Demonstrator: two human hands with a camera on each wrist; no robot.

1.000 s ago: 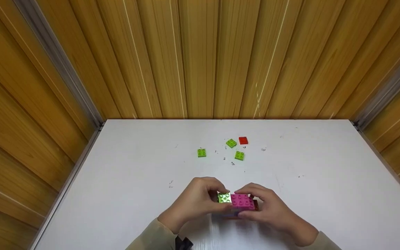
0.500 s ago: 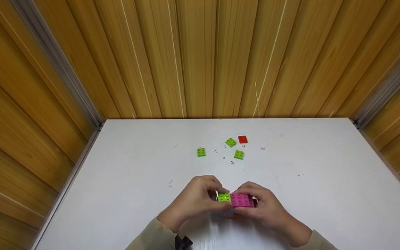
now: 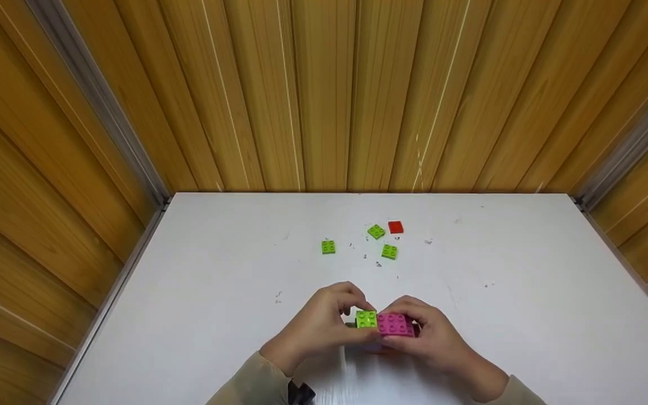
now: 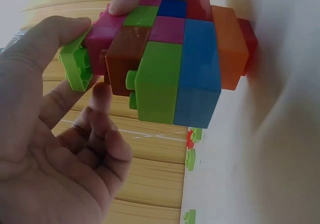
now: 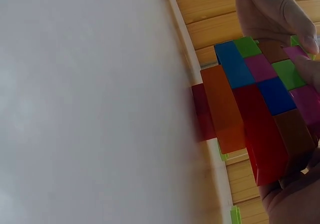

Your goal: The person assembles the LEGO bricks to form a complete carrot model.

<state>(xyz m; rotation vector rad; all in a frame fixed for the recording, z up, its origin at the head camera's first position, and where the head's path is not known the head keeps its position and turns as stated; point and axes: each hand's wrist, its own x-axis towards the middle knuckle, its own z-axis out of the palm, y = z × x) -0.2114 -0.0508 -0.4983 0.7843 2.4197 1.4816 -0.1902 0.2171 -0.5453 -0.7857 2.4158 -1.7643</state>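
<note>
The left hand [image 3: 329,323] pinches a lime-green brick [image 3: 366,318], tilted beside the pink brick [image 3: 395,324] topping a multicoloured brick stack [image 4: 175,68]; the right hand [image 3: 433,334] grips that stack over the white table [image 3: 217,253]. Best practice: level the lime-green brick above the brown brick's [image 4: 127,58] studs, then press evenly. Whether any studs engage is hard to tell; the right wrist view cuts off the right hand.
</note>
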